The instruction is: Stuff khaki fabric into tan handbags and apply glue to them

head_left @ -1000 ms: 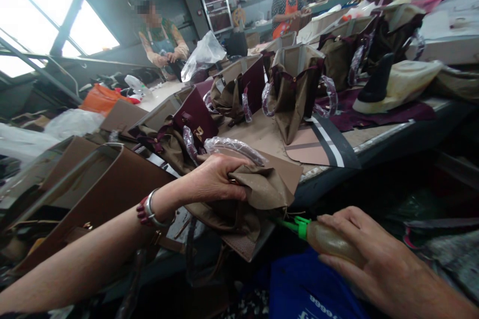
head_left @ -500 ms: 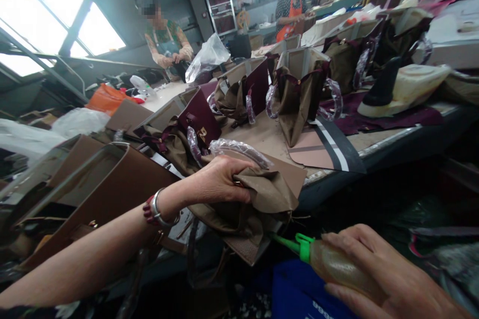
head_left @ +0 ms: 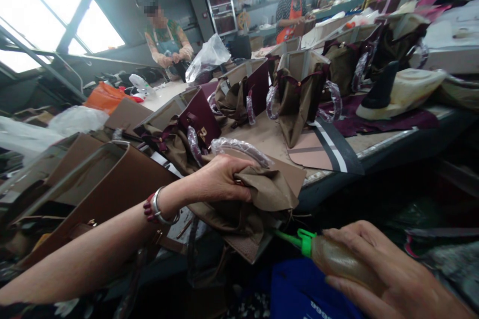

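Note:
My left hand [head_left: 228, 179] is closed on the olive-brown cloth lining of a handbag [head_left: 269, 189] at the table's front edge. A plastic-wrapped handle [head_left: 241, 149] arches just behind my knuckles. Low on the right, my right hand [head_left: 385, 264] is wrapped round a squeeze bottle [head_left: 340, 261] of amber liquid with a green cap. Its long green nozzle [head_left: 288, 237] points left toward the bag's lower edge; whether the tip touches it I cannot tell. Below the cloth a textured brown panel [head_left: 245, 249] of the bag shows.
Several maroon and olive handbags [head_left: 303, 84] stand along the table [head_left: 258, 134]. Brown bag bodies [head_left: 105, 189] crowd the left. A striped flat panel [head_left: 322, 149] and a pale block with a black piece [head_left: 400, 94] lie to the right. Co-workers [head_left: 168, 45] are at the back.
The squeeze bottle and my right hand have shifted slightly to the right. My left hand keeps its hold on the handbag's cloth.

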`<state>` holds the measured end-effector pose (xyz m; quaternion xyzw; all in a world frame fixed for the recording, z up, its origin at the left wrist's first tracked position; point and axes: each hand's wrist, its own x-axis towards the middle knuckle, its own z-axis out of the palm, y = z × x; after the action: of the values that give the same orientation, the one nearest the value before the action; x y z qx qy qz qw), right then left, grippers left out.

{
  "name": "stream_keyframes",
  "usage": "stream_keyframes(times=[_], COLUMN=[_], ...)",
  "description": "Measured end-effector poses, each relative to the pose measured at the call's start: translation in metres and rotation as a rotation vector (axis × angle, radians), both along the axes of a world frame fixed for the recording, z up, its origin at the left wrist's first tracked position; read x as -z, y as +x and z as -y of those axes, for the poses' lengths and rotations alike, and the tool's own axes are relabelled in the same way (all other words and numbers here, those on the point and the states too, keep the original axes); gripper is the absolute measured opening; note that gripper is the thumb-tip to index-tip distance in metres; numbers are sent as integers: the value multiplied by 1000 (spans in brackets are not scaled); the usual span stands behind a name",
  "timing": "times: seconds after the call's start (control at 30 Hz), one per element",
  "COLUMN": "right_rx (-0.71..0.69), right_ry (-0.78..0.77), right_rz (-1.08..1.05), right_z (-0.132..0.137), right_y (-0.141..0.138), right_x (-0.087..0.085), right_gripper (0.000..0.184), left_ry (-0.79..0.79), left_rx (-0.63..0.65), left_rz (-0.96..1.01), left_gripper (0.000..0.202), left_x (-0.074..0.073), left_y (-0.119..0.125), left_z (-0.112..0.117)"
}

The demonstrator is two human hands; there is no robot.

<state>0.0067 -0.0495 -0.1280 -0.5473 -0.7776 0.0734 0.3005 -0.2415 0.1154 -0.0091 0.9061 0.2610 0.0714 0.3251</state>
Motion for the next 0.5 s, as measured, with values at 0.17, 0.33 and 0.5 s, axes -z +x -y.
stream_keyframes(times=[0.17, 0.33, 0.5], right_rx=[87, 163, 76], right_ry=[14, -30, -57], right_rz=[26, 90, 5], right_z=[-20, -27, -18], right_y=[14, 22, 16], right_x=[16, 28, 22], right_gripper=[30, 31, 30], left_ry=[-10, -22, 0], left_rx=[5, 5, 7], left_rz=[17, 23, 15], left_gripper=[11, 10, 11], left_x=[1, 0, 1], left_y=[-2, 0, 1], left_z=[0, 0, -1])
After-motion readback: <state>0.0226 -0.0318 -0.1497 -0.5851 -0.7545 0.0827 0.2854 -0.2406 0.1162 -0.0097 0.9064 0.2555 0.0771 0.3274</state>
